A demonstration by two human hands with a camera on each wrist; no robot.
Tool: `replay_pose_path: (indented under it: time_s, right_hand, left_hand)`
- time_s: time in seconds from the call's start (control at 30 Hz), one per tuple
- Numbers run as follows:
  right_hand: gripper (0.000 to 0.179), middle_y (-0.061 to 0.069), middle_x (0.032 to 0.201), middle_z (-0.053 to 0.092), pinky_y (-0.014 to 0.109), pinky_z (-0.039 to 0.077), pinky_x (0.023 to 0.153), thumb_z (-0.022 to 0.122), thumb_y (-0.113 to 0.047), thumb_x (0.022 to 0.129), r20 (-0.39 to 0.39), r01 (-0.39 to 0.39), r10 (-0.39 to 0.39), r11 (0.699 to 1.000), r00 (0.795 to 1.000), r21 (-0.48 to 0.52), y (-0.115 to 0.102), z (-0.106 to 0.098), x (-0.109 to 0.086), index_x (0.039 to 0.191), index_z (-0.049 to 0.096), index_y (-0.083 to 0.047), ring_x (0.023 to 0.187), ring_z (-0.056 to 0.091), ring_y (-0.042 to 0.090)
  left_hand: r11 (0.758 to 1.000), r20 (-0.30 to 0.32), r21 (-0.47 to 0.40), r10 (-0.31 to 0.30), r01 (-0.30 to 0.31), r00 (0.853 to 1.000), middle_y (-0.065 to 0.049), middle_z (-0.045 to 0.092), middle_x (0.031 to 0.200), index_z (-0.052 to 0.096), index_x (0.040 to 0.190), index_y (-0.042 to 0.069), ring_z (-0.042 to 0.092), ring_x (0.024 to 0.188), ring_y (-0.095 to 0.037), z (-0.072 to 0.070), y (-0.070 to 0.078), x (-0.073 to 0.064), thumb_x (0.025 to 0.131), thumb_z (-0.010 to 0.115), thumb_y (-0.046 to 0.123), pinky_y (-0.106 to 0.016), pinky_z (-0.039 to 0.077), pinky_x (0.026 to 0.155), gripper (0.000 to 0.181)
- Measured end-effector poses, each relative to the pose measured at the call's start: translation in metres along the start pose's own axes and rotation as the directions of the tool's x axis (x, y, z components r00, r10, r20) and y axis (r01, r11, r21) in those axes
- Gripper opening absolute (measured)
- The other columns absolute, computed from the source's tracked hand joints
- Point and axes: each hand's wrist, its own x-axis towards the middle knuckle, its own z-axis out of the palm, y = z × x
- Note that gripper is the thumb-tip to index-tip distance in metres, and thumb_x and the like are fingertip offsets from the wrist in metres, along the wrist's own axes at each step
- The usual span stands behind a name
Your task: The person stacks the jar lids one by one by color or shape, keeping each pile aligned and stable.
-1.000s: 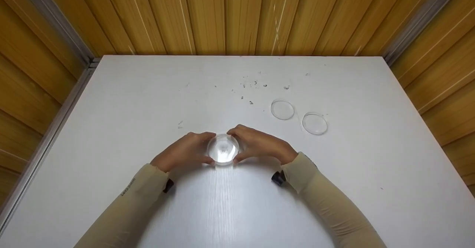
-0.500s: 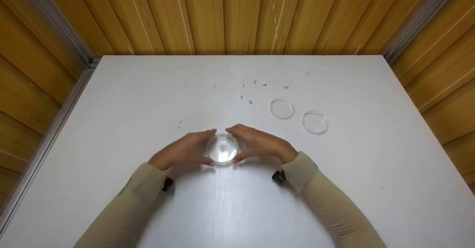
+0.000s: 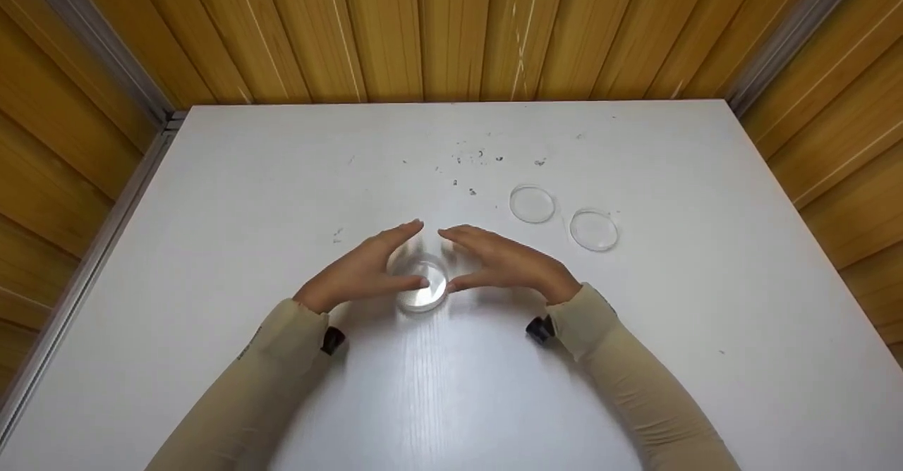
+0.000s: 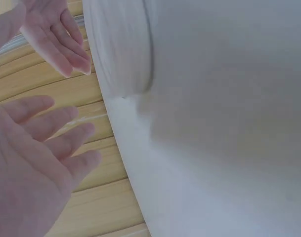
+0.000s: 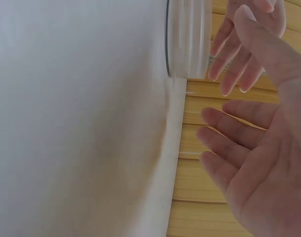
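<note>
A short stack of clear petri dishes (image 3: 416,302) stands on the white table, in front of me. Its layered side wall shows in the right wrist view as stacked clear dishes (image 5: 190,42), and blurred in the left wrist view as a clear stack (image 4: 123,49). My left hand (image 3: 367,270) hovers at the left of the stack, fingers extended, its thumb over the top in the head view. On the other side is my right hand (image 3: 511,263), fingers straight and spread, thumb near the stack's right rim. Neither hand grips anything.
Two more clear round dishes, a nearer one (image 3: 594,230) and a farther one (image 3: 532,204), lie to the right beyond my right hand. Dark marks (image 3: 473,191) dot the back of the white table (image 3: 247,175). Wood-patterned panels (image 3: 451,34) border it.
Both hands, earlier cupped round the stack's sides, have let go and risen off it, fingers spreading. The stack stays in place. The head view has shifted slightly.
</note>
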Motion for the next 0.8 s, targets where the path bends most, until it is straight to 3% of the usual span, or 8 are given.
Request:
replay_pose_path:
  time_s: [0.3, 0.53, 0.8]
  right_hand:
    - [0.085, -0.001, 0.154, 0.034, 0.04, 0.028, 0.117, 0.07, -0.053, 0.081, -0.068, -0.016, 0.015, 1.0, 0.998, -0.014, 0.013, -0.023, -0.014, 0.15, 0.033, -0.019, 0.143, 0.03, 0.017]
    - [0.086, 0.002, 0.155, 0.033, 0.046, 0.027, 0.117, 0.073, -0.05, 0.08, -0.116, -0.057, 0.055, 0.998, 0.992, -0.006, 0.025, -0.041, -0.023, 0.15, 0.033, -0.019, 0.145, 0.027, 0.022]
    - [0.09, 0.007, 0.157, 0.029, 0.051, 0.024, 0.117, 0.075, -0.047, 0.079, -0.143, -0.148, 0.146, 0.989, 0.979, 0.001, 0.05, -0.065, -0.031, 0.151, 0.031, -0.016, 0.146, 0.023, 0.028]
  left_hand:
    - [1.0, -0.036, 0.01, -0.007, 0.008, 0.999, -0.002, 0.023, 0.16, 0.024, 0.154, 0.018, 0.018, 0.148, -0.022, 0.001, 0.024, 0.032, 0.084, 0.069, 0.05, -0.047, 0.018, 0.12, 0.089]
    - [0.999, -0.042, -0.003, -0.044, 0.044, 0.998, 0.0, 0.024, 0.159, 0.025, 0.153, 0.019, 0.021, 0.147, -0.019, 0.005, 0.033, 0.059, 0.082, 0.071, 0.05, -0.043, 0.021, 0.12, 0.09]
    - [0.996, -0.033, -0.029, -0.083, 0.082, 0.996, -0.001, 0.025, 0.159, 0.024, 0.153, 0.015, 0.022, 0.147, -0.02, 0.014, 0.045, 0.094, 0.08, 0.074, 0.045, -0.042, 0.022, 0.12, 0.094]
